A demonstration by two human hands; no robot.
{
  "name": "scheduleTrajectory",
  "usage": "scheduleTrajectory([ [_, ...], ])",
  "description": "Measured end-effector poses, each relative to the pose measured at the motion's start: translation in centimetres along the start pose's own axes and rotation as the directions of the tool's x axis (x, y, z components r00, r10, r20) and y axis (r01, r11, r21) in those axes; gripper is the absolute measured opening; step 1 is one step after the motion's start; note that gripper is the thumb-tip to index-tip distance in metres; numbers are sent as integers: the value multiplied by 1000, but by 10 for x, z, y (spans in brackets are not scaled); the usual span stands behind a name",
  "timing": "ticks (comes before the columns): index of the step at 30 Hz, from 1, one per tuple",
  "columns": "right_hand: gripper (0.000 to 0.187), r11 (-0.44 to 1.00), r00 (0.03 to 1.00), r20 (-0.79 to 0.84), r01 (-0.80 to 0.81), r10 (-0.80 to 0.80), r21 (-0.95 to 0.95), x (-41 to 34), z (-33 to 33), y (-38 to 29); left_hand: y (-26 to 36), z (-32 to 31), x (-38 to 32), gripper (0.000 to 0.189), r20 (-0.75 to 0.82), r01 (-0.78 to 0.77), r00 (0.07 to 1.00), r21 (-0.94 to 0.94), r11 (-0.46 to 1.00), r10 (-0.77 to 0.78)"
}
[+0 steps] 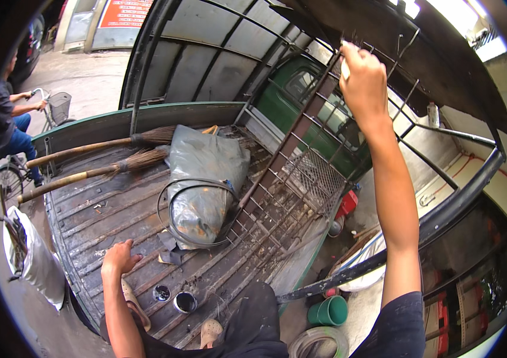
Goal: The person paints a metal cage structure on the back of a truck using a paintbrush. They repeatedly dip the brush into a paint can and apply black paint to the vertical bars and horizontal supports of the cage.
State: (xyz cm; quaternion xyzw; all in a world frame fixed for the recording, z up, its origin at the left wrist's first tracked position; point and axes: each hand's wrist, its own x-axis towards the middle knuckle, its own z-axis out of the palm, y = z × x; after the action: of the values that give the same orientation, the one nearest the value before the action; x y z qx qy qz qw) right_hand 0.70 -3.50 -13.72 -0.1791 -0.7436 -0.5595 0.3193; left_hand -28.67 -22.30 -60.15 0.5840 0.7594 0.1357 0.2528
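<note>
My right hand [363, 74] is raised high, closed around a pale-handled tool [345, 69] whose working end I cannot make out. It is at the top end of a rusty steel grille [272, 172] that slants up from the truck bed [115, 215]. My left hand [121, 257] hovers low over the bed, holding nothing, fingers partly apart. Below it, near my feet, are an open can [185, 302] with black liquid inside and a smaller black-stained container [161, 293]. A grey plastic-wrapped bundle [206, 165] lies beyond, with a loop of black cable [164, 219] around its near end.
Two stick brooms [88, 176] lie across the left side. A white sack [34, 259] stands behind the tailgate. Overhead hangs a dark panel [414, 53]; a black pipe rail [450, 219] runs at right. Outside are a green bucket [328, 310] and a person cycling [9, 112].
</note>
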Motion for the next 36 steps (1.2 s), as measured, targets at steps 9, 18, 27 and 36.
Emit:
scheduleTrajectory([
  [9, 16, 903, 937, 349, -126, -27, 410, -59, -31, -56, -5, 4, 3, 54, 26, 7, 1000, 4, 1000, -7],
  [18, 19, -363, 405, 863, -788, 302, 497, -205, -111, -191, -10, 8, 5, 54, 6, 1, 1000, 27, 1000, -1],
  [27, 26, -516, -210, 932, -786, -296, -341, -380, -94, -357, -17, 3, -2, 60, 107, 40, 993, 43, 998, -45],
  [36, 19, 25, -97, 903, -995, -419, -95, -475, -56, -518, 16, -16, 0, 57, 111, 59, 992, 21, 998, -61],
])
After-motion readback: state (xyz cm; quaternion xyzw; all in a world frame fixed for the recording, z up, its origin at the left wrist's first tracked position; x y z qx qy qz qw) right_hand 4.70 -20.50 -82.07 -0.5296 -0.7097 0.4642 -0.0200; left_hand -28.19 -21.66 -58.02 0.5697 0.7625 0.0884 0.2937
